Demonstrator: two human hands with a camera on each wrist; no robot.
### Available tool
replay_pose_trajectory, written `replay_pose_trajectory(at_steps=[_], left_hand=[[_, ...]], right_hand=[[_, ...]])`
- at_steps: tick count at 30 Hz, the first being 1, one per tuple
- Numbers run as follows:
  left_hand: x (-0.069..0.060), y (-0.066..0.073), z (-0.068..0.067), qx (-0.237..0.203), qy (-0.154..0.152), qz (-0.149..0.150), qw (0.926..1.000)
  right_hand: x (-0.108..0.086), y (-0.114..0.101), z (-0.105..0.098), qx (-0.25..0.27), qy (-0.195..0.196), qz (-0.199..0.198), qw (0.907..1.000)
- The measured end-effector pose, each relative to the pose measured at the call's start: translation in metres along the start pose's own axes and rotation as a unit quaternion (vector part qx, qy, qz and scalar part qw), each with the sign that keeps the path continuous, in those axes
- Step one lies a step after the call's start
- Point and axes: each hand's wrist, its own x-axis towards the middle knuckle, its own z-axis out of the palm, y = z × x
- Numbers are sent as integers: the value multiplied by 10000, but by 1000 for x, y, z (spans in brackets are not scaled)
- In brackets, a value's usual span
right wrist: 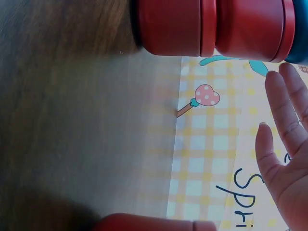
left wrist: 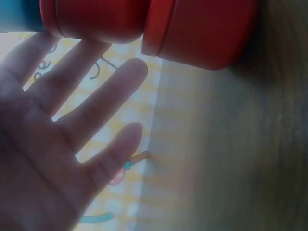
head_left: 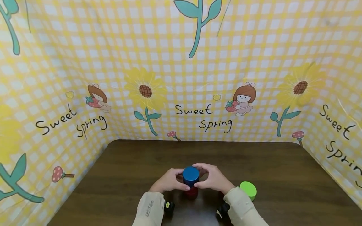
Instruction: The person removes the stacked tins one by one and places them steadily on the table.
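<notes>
A blue jar (head_left: 191, 175) with a flat round top stands on a stack of two red jars. The left hand (head_left: 169, 181) holds it from the left side, with the thumb at the front. From the right, the right hand (head_left: 212, 178) grips the same jar between thumb and fingers. Below it, the upper red jar (left wrist: 101, 19) and the lower red jar (left wrist: 207, 31) appear in the left wrist view. In that view some left fingers are spread beside the upper red jar. The right wrist view shows lower right fingers (right wrist: 281, 110) apart from the red jars.
A bright green round container (head_left: 248, 190) stands right of the right forearm. Another red jar (right wrist: 154, 224) lies at the bottom of the right wrist view, mostly hidden by the right wrist in the head view. A patterned cloth (head_left: 186, 78) surrounds the brown table (head_left: 135, 157).
</notes>
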Motion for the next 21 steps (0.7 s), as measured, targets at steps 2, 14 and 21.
replay_pose_trajectory(at_steps=[2, 14, 21], left_hand=[[1, 0, 0, 60, 12, 2, 10000], [2, -9, 7, 130, -2, -197, 9997], [4, -5, 4, 516, -32, -250, 9983]], right_hand=[[1, -1, 1, 27, 31, 43, 10000], [0, 1, 6, -73, -26, 165, 9998], [1, 0, 3, -174, -57, 120, 9998]])
